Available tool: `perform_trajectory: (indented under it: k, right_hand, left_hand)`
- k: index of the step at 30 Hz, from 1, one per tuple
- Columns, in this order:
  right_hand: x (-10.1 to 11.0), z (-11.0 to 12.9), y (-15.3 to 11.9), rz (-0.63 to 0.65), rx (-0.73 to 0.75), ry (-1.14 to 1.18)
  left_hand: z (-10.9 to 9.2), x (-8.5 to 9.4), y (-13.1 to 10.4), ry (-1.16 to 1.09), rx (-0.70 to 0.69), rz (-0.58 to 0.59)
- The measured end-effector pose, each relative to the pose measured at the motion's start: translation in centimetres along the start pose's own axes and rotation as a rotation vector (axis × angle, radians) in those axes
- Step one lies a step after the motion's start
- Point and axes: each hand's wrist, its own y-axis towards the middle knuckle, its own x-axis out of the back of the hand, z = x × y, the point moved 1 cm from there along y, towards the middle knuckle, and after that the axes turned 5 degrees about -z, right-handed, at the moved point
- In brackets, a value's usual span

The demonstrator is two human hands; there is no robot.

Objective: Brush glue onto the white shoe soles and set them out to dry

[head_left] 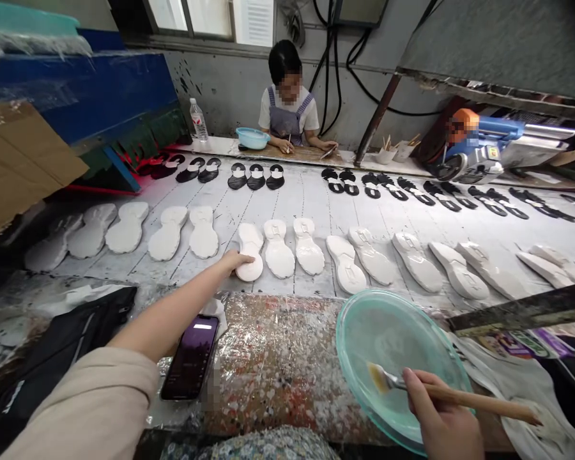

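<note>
Reaching forward, my left hand (234, 260) grips the left edge of a white shoe sole (250, 237) on the pale conveyor surface (287, 201). The thumb lies over the sole; the other fingers are mostly hidden. My right hand (443, 418) is closed around the wooden handle of a paintbrush (474, 399). Its bristles are over a translucent green bowl (388, 326), which has a little whitish liquid in the bottom. More white soles (309, 248) lie in a row to both sides of the held one.
A phone (191, 358) lies below my left forearm on the plastic-covered, paint-spotted board (268, 364). Black shoe pieces (256, 177) line the far side. A co-worker (290, 108) sits opposite beside a blue basin (252, 138). A dark bar (522, 308) crosses at right.
</note>
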Motion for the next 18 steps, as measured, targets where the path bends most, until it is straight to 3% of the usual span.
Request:
perform_trajectory:
  k: [2, 4, 7, 9, 12, 15, 18]
  right_hand:
    - [-0.4, 0.3, -0.2, -0.025, 0.002, -0.034]
    - [-1.0, 0.7, -0.3, 0.030, 0.045, -0.047]
    - [-1.9, 1.1, -0.4, 0.211, 0.131, -0.034]
    - [-1.9, 1.1, -0.5, 0.199, 0.109, -0.038]
    - [-1.4, 0.9, -0.4, 0.057, 0.008, -0.089]
    - [-1.4, 0.9, -0.6, 0.157, 0.043, -0.061]
    - [-1.3, 0.5, -0.7, 0.221, 0.034, -0.006]
  left_hand:
    - [-1.2, -0.4, -0.9, -0.022, 0.067, 0.003]
    - [-2.8, -0.5, -2.6, -0.085, 0.102, 0.059]
    - [-4.6, -0.2, -6.3, -0.253, 0.085, 0.179]
    - [-5.0, -0.1, -9.2, -0.372, 0.046, 0.224]
    - [-3.6, -0.9, -13.3, -0.475, 0.052, 0.318]
    - [-0.2, -2.9, -16.1, -0.480, 0.177, 0.438]
    - [3.5, -5.2, -17.2, -0.477, 0.307, 0.518]
